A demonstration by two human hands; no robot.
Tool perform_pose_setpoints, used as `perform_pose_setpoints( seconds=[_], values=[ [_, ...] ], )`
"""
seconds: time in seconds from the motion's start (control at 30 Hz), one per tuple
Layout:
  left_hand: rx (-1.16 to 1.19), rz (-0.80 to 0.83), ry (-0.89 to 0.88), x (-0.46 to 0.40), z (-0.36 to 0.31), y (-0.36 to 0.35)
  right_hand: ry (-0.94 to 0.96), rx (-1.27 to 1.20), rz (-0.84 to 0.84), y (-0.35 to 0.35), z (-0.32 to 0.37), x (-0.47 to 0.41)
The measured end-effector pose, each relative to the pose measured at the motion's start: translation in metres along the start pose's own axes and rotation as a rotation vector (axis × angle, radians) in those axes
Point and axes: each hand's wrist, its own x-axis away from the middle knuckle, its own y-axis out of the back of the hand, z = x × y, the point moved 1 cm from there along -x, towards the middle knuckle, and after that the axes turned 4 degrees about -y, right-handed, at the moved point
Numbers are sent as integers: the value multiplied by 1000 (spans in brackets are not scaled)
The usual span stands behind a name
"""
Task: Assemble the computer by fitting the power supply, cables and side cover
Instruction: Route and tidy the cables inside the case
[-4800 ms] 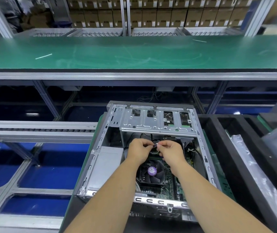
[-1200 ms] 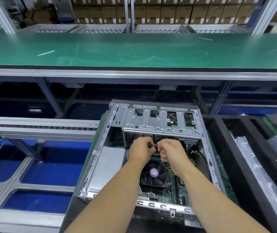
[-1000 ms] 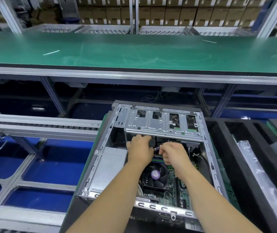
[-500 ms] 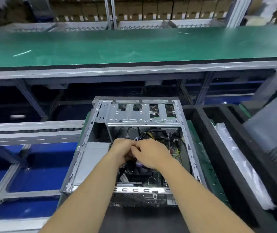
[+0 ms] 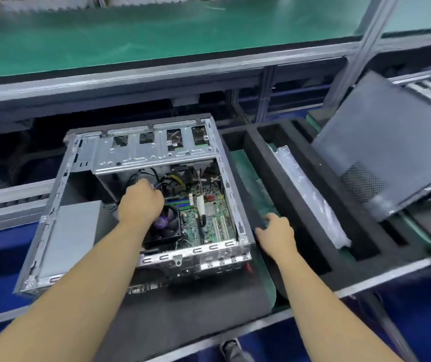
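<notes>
Inside the open computer case [image 5: 52,226], left hand [image 5: 141,202] curled among cables [image 5: 160,184]; right hand [image 5: 277,232], fingers relaxed, outside.

An open grey sheet-metal computer case [image 5: 52,226] lies on its side at the centre of the frame, its side cover off, showing a green motherboard [image 5: 206,218] with a black fan [image 5: 166,226] and a bundle of coloured cables [image 5: 172,180] near the upper middle. A plain grey box-shaped power supply [image 5: 70,231] sits in the case's lower-left corner. A dark grey flat metal side cover [image 5: 381,150] with a mesh vent patch leans tilted at the upper right of the frame, well apart from the case.
</notes>
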Motion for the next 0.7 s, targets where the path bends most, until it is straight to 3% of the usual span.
perform_pose_setpoints(
  seconds=[0.1,0.23,0.47,0.6,0.7],
  values=[
    [13,7,3,2,1,0,-18,228,131,-18,-19,9],
    [94,63,26,3,0,1,68,359,9,-18,-16,13],
    [107,85,30,8,0,4,63,524,278,-13,-5,15],
    [104,86,18,7,1,5,61,546,222,-13,2,15],
    [115,93,7,7,3,4,52,472,86,-9,-9,14]
  ],
)
